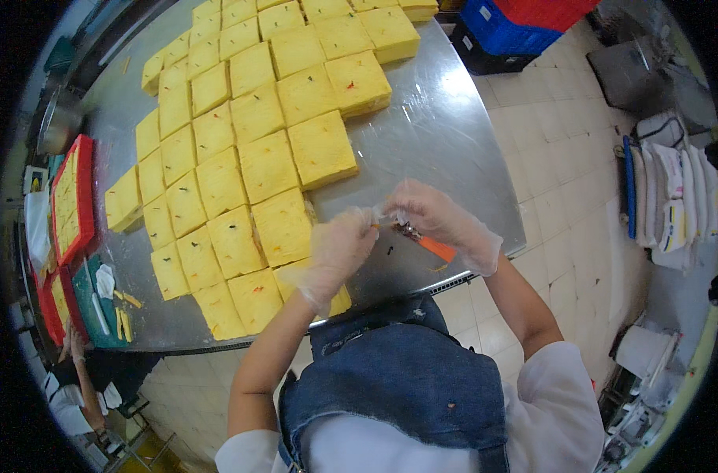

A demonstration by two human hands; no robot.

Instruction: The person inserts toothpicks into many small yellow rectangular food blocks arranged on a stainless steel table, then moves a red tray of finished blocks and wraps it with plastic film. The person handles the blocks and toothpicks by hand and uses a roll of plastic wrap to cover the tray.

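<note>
Both my hands wear clear plastic gloves and meet just above the near edge of a steel table (446, 150). My right hand (438, 221) holds an orange-handled tool (436, 248) whose dark tip points left. My left hand (339, 248) has its fingers pinched at that tip, on something too small to make out. Right beside my left hand lie several square yellow blocks (280, 229) in rows, some with small dark or red flecks on top.
Red trays (85, 197) with more yellow blocks stand at the table's left end, beside a green board (87, 303) with small pieces. Another person's hand (75, 347) works there. Blue and red crates (517, 24) sit on the tiled floor beyond the table.
</note>
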